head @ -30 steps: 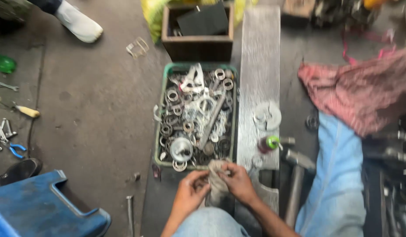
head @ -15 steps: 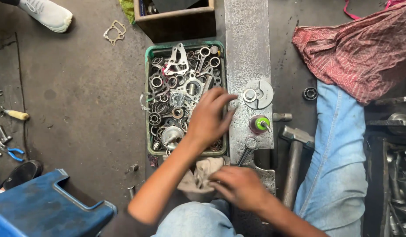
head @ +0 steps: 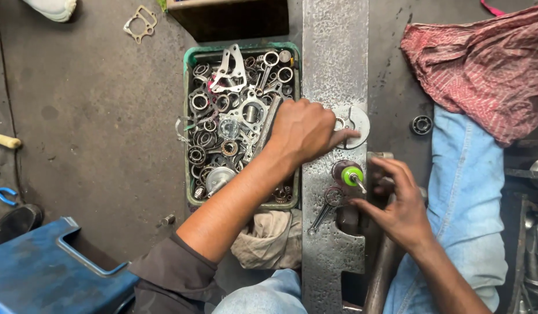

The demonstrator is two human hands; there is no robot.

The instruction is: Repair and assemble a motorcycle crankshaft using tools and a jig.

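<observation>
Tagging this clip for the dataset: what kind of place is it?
Most likely a mechanical repair workshop, worked at floor level. A green crate full of bearings and metal rings, a heavy steel beam used as a bench, and a greasy rag point to it. The left hand rests on a round metal plate.

A worker's bare left hand and right hand, no gloves, rings or watch on either. The left arm emerges from a dark charcoal sleeve pushed up near the elbow (the cuff bunched in loose folds); the right forearm is uncovered. Light blue denim jeans, faded and creased, clothe both legs.
</observation>
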